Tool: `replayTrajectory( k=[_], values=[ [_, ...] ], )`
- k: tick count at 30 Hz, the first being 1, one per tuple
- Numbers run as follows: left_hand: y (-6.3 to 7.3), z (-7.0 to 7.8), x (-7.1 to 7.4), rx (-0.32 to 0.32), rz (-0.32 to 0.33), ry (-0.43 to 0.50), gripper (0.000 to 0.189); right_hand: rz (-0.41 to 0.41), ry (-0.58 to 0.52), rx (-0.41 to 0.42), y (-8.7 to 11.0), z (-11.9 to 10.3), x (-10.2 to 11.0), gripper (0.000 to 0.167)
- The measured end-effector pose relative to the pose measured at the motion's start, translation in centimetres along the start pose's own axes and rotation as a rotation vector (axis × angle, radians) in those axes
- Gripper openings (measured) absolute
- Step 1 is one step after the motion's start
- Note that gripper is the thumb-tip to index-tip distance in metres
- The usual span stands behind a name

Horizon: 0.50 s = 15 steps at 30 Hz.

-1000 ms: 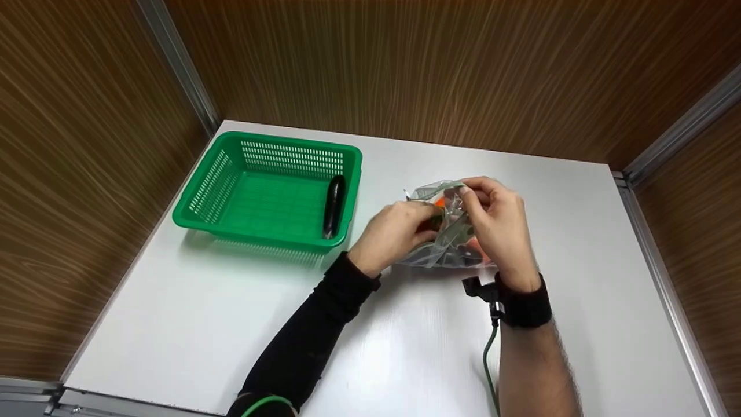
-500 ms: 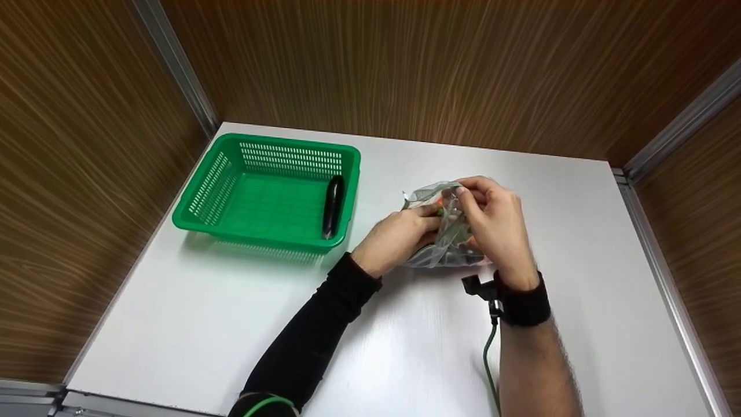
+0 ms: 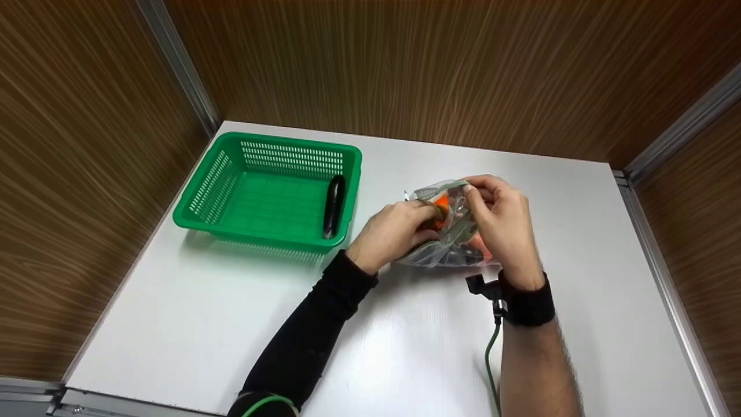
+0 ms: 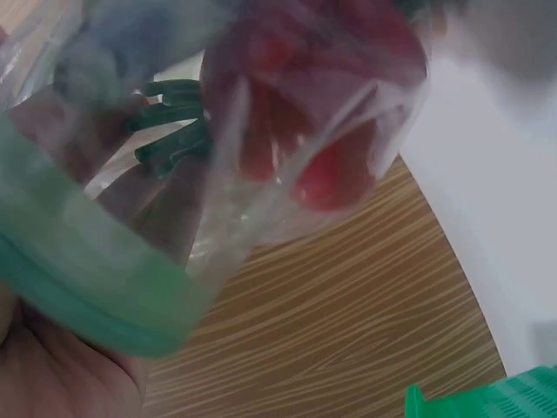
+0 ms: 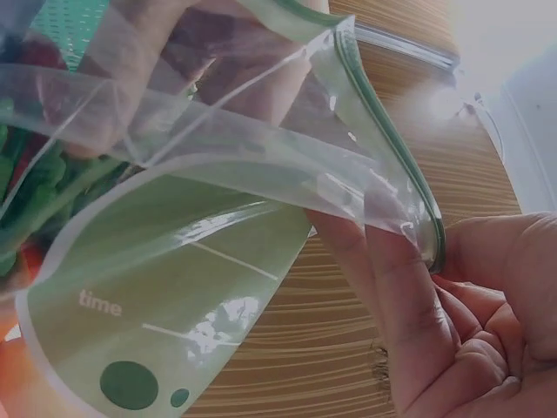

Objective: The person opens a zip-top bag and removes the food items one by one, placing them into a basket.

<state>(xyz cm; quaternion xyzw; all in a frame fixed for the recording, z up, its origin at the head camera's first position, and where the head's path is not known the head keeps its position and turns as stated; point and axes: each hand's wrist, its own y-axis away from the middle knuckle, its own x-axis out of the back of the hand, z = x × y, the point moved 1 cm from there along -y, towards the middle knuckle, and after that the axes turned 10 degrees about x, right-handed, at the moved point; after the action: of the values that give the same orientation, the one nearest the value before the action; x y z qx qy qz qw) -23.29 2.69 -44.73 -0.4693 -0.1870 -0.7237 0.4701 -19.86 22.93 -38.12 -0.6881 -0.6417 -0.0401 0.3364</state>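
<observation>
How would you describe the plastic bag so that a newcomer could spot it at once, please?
On the white table, look right of the green basket. The right hand pinches the plastic bag by its green edge; unlike the basket, it is soft and see-through.

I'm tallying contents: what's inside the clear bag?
Inside the clear bag, something red, something orange, green leaves and part of the left hand show. That hand, the right hand and the printed panel cover parts; the total is unclear.

Both forearms (image 3: 310, 339) reach forward, the right fingers (image 3: 486, 184) pinched together, the left fingers (image 3: 425, 209) bent.
</observation>
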Motion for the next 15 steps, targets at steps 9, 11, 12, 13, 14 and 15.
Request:
replayTrajectory(
  k=[9,11,12,13,14,15],
  values=[
    [0.1,0.1,0.5,0.045,0.068,0.036,0.025,0.016,-0.034,0.004,0.0,0.2,0.5,0.026],
    [0.2,0.2,0.6,0.053,0.081,0.033,0.023,0.027,-0.032,0.005,-0.1,0.3,0.5,0.025],
    [0.2,0.3,0.7,0.055,0.084,0.034,0.022,0.031,-0.031,0.003,-0.1,0.3,0.5,0.025],
    [0.3,0.4,0.8,0.056,0.088,0.034,0.021,0.037,-0.024,0.005,-0.1,0.3,0.6,0.025],
    [0.4,0.4,1.0,0.058,0.091,0.037,0.021,0.044,-0.019,0.006,-0.1,0.2,0.6,0.024],
    [0.5,0.5,1.2,0.059,0.094,0.042,0.021,0.052,-0.015,0.007,-0.1,0.2,0.6,0.024]
  ],
)
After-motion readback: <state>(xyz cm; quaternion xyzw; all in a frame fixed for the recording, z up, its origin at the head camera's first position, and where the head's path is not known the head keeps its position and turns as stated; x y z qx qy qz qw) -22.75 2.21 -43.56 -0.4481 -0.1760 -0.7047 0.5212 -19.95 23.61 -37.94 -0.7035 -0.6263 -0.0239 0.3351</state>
